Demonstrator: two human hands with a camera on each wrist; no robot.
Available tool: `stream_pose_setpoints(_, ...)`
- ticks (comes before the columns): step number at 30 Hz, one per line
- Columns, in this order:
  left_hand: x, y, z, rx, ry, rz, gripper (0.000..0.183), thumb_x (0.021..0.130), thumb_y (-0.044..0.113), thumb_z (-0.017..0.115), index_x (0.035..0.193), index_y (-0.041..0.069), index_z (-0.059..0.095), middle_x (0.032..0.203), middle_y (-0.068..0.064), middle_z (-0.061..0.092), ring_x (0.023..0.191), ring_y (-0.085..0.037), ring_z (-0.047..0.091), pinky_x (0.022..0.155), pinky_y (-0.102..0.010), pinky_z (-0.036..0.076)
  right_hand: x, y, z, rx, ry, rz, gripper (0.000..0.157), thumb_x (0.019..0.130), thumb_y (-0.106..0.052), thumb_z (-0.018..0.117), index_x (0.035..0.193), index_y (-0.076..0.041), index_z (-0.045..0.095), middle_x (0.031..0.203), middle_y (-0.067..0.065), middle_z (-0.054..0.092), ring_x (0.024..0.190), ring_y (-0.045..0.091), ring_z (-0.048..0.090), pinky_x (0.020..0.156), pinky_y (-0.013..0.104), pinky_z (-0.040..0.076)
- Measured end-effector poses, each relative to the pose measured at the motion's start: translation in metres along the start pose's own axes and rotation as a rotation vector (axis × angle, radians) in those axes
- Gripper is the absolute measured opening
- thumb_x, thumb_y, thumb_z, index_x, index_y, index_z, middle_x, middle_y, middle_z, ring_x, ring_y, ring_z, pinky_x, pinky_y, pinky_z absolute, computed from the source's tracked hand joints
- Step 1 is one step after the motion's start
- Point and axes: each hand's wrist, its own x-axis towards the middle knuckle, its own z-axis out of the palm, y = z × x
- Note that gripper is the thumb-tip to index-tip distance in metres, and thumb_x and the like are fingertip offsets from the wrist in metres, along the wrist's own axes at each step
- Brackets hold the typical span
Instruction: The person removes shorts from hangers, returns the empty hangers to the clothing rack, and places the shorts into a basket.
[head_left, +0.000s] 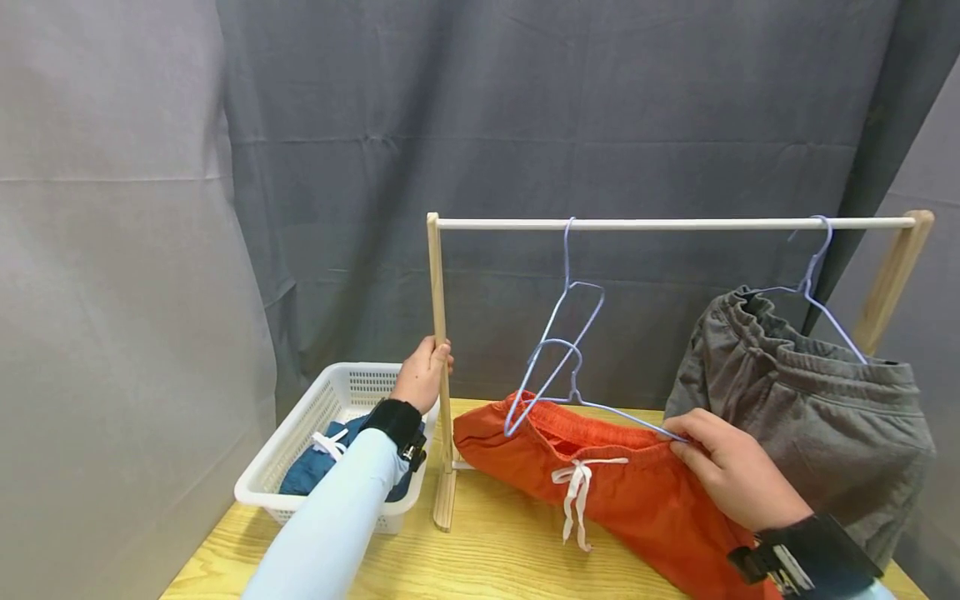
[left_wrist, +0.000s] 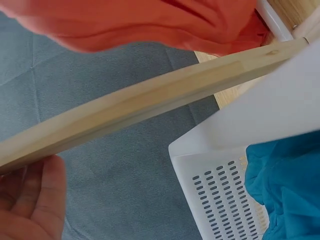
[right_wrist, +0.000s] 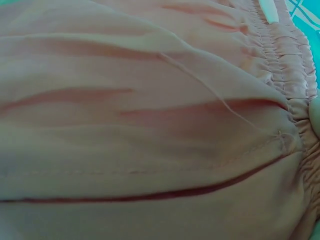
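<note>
My left hand (head_left: 422, 377) grips the left wooden post (head_left: 437, 292) of a clothes rack; in the left wrist view its fingers (left_wrist: 50, 187) are at the post's underside. With thumb and fingers, my right hand (head_left: 731, 471) pinches the waistband of orange shorts (head_left: 637, 500) at the end of a lilac wire hanger (head_left: 622, 412). That hanger runs into the waistband, its hook standing below the rod. A bare lilac hanger (head_left: 567, 267) hangs from the white rod (head_left: 495, 224), overlapping the shorts' hanger in the head view. Pale-looking shorts fabric (right_wrist: 150, 125) fills the right wrist view.
Grey shorts (head_left: 817, 417) hang on another lilac hanger (head_left: 832, 325) at the rack's right end. Left of the rack, a white perforated basket (head_left: 300, 425) on the wooden table (head_left: 510, 558) holds blue clothing (head_left: 307, 471). Grey curtains (head_left: 525, 108) stand behind.
</note>
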Motion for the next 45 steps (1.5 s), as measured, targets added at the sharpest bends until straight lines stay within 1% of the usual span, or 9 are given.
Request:
stream_pose_setpoints(4, 0.001, -0.002, -0.002, 0.020, -0.008, 0.008, 0.031, 0.110, 0.023, 0.044, 0.131, 0.004, 0.055, 0.107, -0.015, 0.066, 0.099, -0.029, 0.065, 0.093, -0.046, 0.051, 0.002, -0.002, 0.004, 0.011, -0.031, 0.024, 0.025, 0.092, -0.004, 0.073, 0.109, -0.022, 0.070, 0.098, -0.015, 0.061, 0.085, 0.008, 0.056, 0.077, 0.023, 0.053)
stream_pose_setpoints(10, -0.002, -0.001, -0.007, 0.084, -0.022, 0.003, 0.043, 0.109, 0.023, 0.048, 0.144, -0.001, 0.047, 0.130, -0.020, 0.058, 0.121, -0.033, 0.057, 0.107, -0.049, 0.043, 0.004, -0.004, 0.006, 0.002, -0.029, 0.005, 0.027, 0.091, -0.002, 0.073, 0.106, -0.024, 0.069, 0.097, -0.015, 0.060, 0.084, 0.007, 0.055, 0.076, 0.026, 0.054)
stream_pose_setpoints(16, -0.017, 0.006, -0.015, 0.160, -0.001, -0.025, 0.051, 0.107, 0.032, 0.051, 0.150, 0.006, 0.043, 0.139, -0.015, 0.050, 0.126, -0.030, 0.052, 0.109, -0.047, 0.041, 0.005, -0.004, 0.007, -0.001, -0.009, -0.021, 0.028, 0.090, -0.001, 0.074, 0.105, -0.025, 0.070, 0.096, -0.017, 0.060, 0.084, 0.006, 0.055, 0.077, 0.024, 0.053)
stream_pose_setpoints(19, -0.026, 0.010, -0.019, 0.193, 0.018, 0.014, 0.047, 0.106, 0.030, 0.053, 0.147, 0.008, 0.047, 0.141, -0.012, 0.049, 0.126, -0.028, 0.051, 0.109, -0.046, 0.042, 0.006, -0.004, 0.006, 0.002, -0.008, -0.018, 0.029, 0.089, -0.001, 0.074, 0.104, -0.025, 0.070, 0.095, -0.016, 0.060, 0.083, 0.006, 0.055, 0.076, 0.024, 0.053)
stream_pose_setpoints(24, -0.041, 0.017, -0.021, 0.195, 0.035, 0.120, 0.039, 0.105, 0.023, 0.056, 0.139, 0.006, 0.056, 0.136, -0.011, 0.052, 0.121, -0.028, 0.054, 0.103, -0.044, 0.047, 0.007, -0.005, 0.005, 0.011, -0.027, 0.016, 0.028, 0.090, -0.002, 0.074, 0.105, -0.024, 0.070, 0.094, -0.015, 0.060, 0.083, 0.007, 0.054, 0.076, 0.025, 0.054)
stream_pose_setpoints(27, -0.051, 0.021, -0.019, 0.202, -0.006, 0.190, 0.036, 0.104, 0.021, 0.058, 0.136, 0.006, 0.058, 0.132, -0.011, 0.055, 0.119, -0.028, 0.055, 0.102, -0.044, 0.048, 0.007, -0.006, 0.005, 0.015, -0.028, 0.019, 0.027, 0.090, -0.002, 0.074, 0.105, -0.024, 0.070, 0.094, -0.015, 0.060, 0.083, 0.007, 0.054, 0.075, 0.025, 0.053)
stream_pose_setpoints(33, -0.063, 0.027, -0.009, 0.269, -0.171, 0.301, 0.037, 0.102, 0.024, 0.059, 0.135, 0.006, 0.060, 0.133, -0.010, 0.059, 0.120, -0.026, 0.056, 0.107, -0.044, 0.044, 0.006, -0.006, 0.007, 0.021, 0.006, -0.017, 0.029, 0.089, 0.000, 0.074, 0.104, -0.025, 0.070, 0.094, -0.015, 0.060, 0.083, 0.006, 0.054, 0.075, 0.022, 0.052)
stream_pose_setpoints(38, -0.071, 0.030, 0.001, 0.285, -0.252, 0.298, 0.040, 0.102, 0.028, 0.059, 0.137, 0.009, 0.059, 0.135, -0.009, 0.060, 0.126, -0.026, 0.054, 0.108, -0.045, 0.043, 0.005, -0.005, 0.009, 0.028, 0.034, -0.059, 0.030, 0.089, 0.002, 0.074, 0.102, -0.024, 0.069, 0.095, -0.015, 0.061, 0.084, 0.005, 0.055, 0.078, 0.014, 0.046)
stream_pose_setpoints(45, -0.073, 0.030, 0.013, 0.327, -0.300, 0.321, 0.038, 0.104, 0.027, 0.055, 0.137, 0.009, 0.059, 0.130, -0.007, 0.062, 0.121, -0.025, 0.057, 0.106, -0.044, 0.045, 0.005, -0.004, 0.007, 0.035, 0.045, -0.099, 0.032, 0.088, 0.004, 0.074, 0.103, -0.024, 0.069, 0.096, -0.016, 0.060, 0.085, 0.004, 0.054, 0.079, 0.011, 0.044)
